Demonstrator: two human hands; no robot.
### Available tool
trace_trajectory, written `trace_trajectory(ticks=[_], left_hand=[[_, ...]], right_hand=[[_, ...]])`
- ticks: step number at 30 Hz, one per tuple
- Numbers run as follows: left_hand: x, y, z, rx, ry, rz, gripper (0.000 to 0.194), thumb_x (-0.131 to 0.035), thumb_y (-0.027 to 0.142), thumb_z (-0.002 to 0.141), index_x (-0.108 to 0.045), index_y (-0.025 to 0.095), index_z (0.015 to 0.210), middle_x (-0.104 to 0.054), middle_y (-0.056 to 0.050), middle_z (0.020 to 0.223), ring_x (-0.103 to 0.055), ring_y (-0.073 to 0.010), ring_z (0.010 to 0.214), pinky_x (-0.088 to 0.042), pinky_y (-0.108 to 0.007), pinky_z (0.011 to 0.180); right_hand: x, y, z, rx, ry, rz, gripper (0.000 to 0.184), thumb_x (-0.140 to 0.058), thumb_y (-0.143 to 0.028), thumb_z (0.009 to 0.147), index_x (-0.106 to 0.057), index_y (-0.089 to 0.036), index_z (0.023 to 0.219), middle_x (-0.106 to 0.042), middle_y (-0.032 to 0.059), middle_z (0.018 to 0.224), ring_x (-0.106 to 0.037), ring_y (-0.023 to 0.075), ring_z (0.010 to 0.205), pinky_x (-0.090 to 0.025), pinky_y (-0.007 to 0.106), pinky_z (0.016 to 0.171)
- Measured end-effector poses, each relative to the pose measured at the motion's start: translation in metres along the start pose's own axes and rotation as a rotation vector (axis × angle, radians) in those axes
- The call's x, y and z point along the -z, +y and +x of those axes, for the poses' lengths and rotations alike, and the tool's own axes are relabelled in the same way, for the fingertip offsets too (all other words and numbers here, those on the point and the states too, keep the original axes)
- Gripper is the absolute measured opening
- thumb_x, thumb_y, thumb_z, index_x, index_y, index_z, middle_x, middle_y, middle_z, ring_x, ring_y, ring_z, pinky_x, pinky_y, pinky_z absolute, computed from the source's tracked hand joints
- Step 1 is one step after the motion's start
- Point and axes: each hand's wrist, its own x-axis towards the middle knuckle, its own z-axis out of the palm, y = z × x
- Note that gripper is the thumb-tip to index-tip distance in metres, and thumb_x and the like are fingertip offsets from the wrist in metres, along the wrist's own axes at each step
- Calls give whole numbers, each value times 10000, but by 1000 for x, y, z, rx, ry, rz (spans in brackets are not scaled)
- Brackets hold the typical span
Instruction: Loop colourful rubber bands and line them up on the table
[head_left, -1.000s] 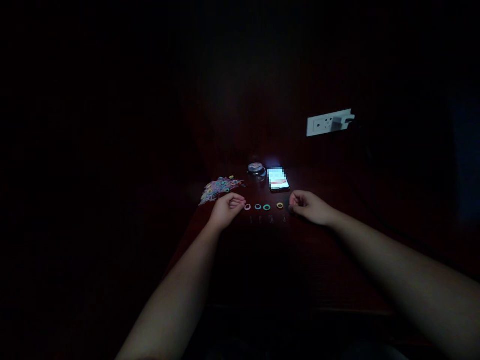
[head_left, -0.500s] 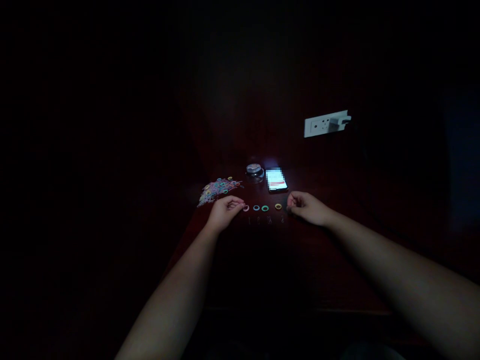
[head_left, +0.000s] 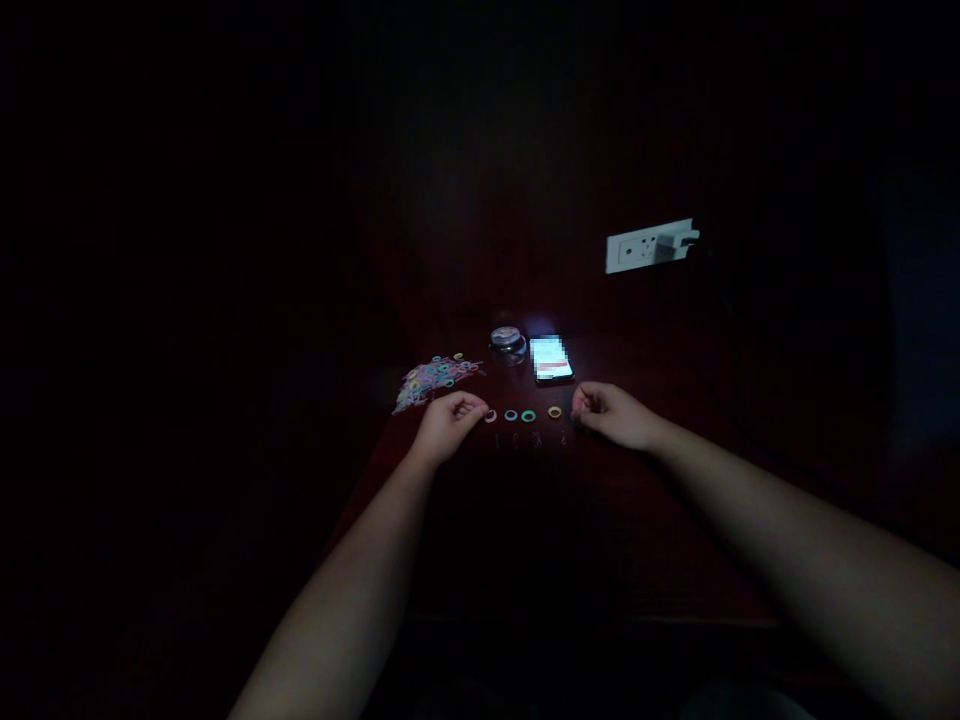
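Note:
On a dark reddish table, small coloured hair ties lie in a row between my hands. My left hand (head_left: 448, 425) is closed in a pinch, its fingertips on the edge of a pink hair tie (head_left: 491, 416). Beside that lie a blue hair tie (head_left: 511, 415), a green hair tie (head_left: 529, 416) and a yellow hair tie (head_left: 555, 412). My right hand (head_left: 609, 414) has its fingers curled together at the right end of the row. Something small and dark shows at its fingertips, too dim to name. Faint thin clear loops (head_left: 537, 440) lie just nearer than the row.
A heap of coloured bands (head_left: 435, 380) lies to the left, behind my left hand. A round clear jar (head_left: 508, 345) stands at the back beside a lit phone (head_left: 551, 358). Higher on the right, a wall socket (head_left: 646, 247) holds a plug with a cable. Surroundings are very dark.
Both hands hold nearly the same pose at the ends of the row. The whole view has shifted very slightly; the hair ties keep their places.

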Motion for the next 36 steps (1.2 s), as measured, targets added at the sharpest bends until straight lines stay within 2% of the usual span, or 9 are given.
trace_trajectory(ticks=[5,12,16,22,25,36], left_hand=[[0,6,-2,-23,4,23,165,-655,311,813,-702,157,851,-730,-49,815,-668,-174,749,-548,-299,715],[-4,10,-3,-84,-49,101,187,-642,334,835,-718,166,863,-728,-34,801,-643,-145,700,-515,-251,651],[-11,21,-5,-208,-66,194,160,-648,316,844,-731,179,851,-699,-28,798,-590,-125,668,-484,-239,632],[-29,32,-6,-363,-222,242,114,-668,268,846,-738,180,862,-693,-42,850,-623,-140,780,-479,-248,719],[-33,29,-4,-370,-267,269,120,-661,269,855,-741,182,870,-701,-47,869,-631,-146,804,-484,-254,750],[-46,28,0,-370,-282,438,127,-658,296,857,-749,211,838,-699,-19,808,-616,-151,794,-459,-275,789]], right_hand=[[0,1,1,6,5,-9,175,-610,-337,711,-500,-201,720,-504,-31,619,-439,110,558,-328,248,515],[-1,2,2,2,-5,7,170,-605,-334,715,-496,-204,721,-497,-37,611,-427,108,547,-320,247,508],[-2,2,2,0,1,-23,169,-599,-340,725,-501,-202,728,-499,-39,614,-432,108,551,-320,245,513],[-2,4,2,6,19,-56,159,-600,-334,725,-523,-194,731,-511,-34,629,-440,107,565,-326,241,525],[-2,4,3,14,25,-53,158,-599,-332,723,-523,-195,721,-507,-37,622,-433,105,557,-332,241,526],[-4,-2,2,-17,78,-109,139,-631,-316,697,-559,-198,708,-560,-20,617,-476,120,566,-351,245,536]])
